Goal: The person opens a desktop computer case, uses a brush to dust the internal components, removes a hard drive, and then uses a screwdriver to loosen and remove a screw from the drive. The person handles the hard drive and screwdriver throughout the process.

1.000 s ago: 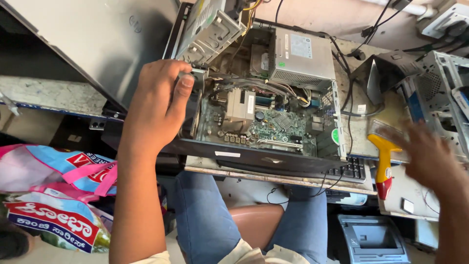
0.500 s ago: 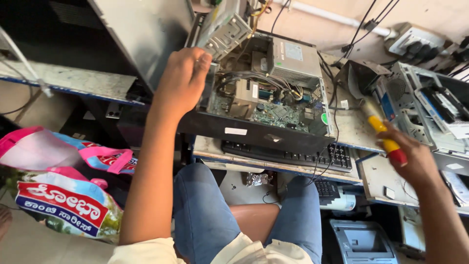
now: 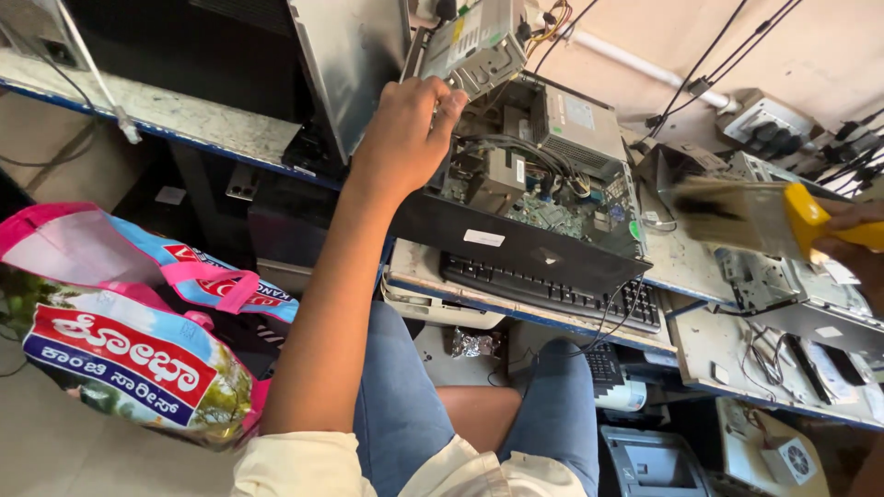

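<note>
Open computer case at 12 o'clock on bench, above keyboard. Left hand closed around raised drive cage. Right hand at 3 o'clock, wrapped around yellow-handled brush. Best practice, judged: steady cage, sweep lightly, avoid snagging cables.

computer case: black metal, matt, with a white paper sticker
drive cage: bare grey sheet metal, dull sheen
power supply: plain grey metal, matt
circuit board: green, slightly glossy
keyboard: black plastic, matt
brush: yellow smooth plastic handle, pale bristles, blurred
surface: worn, rough, scuffed pale top
bag: glossy printed plastic, pink cloth-like handles
side panel: smooth grey metal
</note>
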